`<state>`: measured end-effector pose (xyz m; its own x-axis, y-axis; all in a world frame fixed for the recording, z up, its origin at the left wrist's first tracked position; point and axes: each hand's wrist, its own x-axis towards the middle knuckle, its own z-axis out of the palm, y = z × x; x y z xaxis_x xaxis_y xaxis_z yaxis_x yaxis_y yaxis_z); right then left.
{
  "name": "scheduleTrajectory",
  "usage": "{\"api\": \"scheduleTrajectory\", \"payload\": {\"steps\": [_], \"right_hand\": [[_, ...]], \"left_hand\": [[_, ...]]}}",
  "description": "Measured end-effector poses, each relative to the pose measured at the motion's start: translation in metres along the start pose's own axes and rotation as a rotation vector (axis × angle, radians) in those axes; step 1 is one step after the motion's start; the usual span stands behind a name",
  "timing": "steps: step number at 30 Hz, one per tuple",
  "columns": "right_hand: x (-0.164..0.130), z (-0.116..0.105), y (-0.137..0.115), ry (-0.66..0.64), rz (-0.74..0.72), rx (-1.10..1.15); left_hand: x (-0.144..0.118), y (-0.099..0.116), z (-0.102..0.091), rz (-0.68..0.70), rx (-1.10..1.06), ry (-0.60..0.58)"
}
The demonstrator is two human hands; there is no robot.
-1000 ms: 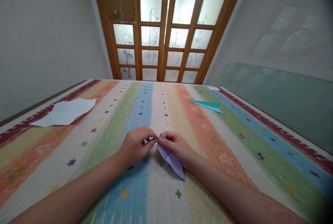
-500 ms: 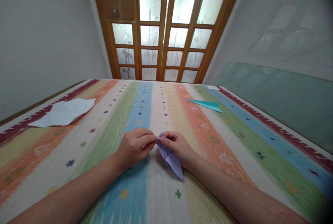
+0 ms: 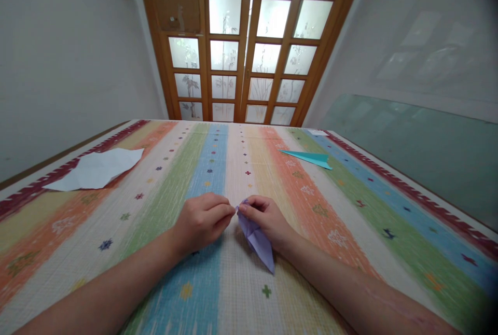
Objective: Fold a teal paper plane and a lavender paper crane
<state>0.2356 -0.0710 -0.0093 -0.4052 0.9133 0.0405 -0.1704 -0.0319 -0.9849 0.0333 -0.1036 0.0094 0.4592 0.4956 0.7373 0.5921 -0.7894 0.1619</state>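
**Careful With the Tiny Tip**

Here, on the big striped mat (image 3: 116, 231), the left hand (image 3: 200, 221) and right hand (image 3: 266, 221) meet, both pinching the top tip of the folded purple paper (image 3: 257, 239). Pull too hard and that thin tip might tear or crease crooked.

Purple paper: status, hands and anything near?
Left hand and right hand both pinch purple paper at top. Teal plane, white sheet lie apart.

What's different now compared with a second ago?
Very little. Both hands, left hand and right hand, have edged slightly nearer the person, still pinching the top of the folded purple paper. The white sheet and teal paper plane lie unmoved on the striped mat.
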Motion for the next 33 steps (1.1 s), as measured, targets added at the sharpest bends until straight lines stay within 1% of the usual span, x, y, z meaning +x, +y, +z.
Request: {"api": "scheduleTrajectory", "payload": {"steps": [2,4,6,8,13,16,19,22,25,27,31,33], "right_hand": [[0.0,0.0,-0.001,0.025,-0.009,0.015],[0.001,0.0,-0.002,0.045,-0.019,0.013],[0.001,0.001,-0.003,0.057,-0.031,-0.012],[0.0,0.003,-0.004,0.065,-0.054,-0.057],[-0.002,0.005,-0.005,0.045,-0.118,-0.182],[-0.002,0.005,-0.005,0.042,-0.132,-0.217],[-0.003,0.005,-0.006,0.021,-0.143,-0.24],[-0.004,0.005,-0.005,-0.036,-0.116,-0.219],[-0.003,0.003,-0.004,-0.052,-0.048,-0.217],[-0.002,0.002,-0.002,-0.041,-0.011,-0.224],[-0.001,0.003,-0.001,-0.025,0.044,-0.188],[-0.002,0.004,-0.001,-0.025,0.065,-0.179]], "left_hand": [[0.001,0.002,0.001,-0.076,-0.051,0.003],[0.001,0.005,0.002,-0.2,-0.125,0.0],[0.002,0.007,0.004,-0.336,-0.206,-0.024],[0.004,0.009,0.007,-0.441,-0.278,-0.058],[0.009,0.009,0.009,-0.605,-0.386,-0.092],[0.01,0.008,0.01,-0.687,-0.457,-0.085],[0.009,0.006,0.012,-0.796,-0.584,-0.06],[0.008,0.002,0.014,-0.911,-0.721,0.01],[0.007,-0.003,0.014,-0.978,-0.794,0.113],[0.007,-0.007,0.014,-0.994,-0.814,0.154],[0.006,-0.009,0.016,-1.029,-0.852,0.193],[0.006,-0.009,0.017,-1.025,-0.857,0.171]]}}
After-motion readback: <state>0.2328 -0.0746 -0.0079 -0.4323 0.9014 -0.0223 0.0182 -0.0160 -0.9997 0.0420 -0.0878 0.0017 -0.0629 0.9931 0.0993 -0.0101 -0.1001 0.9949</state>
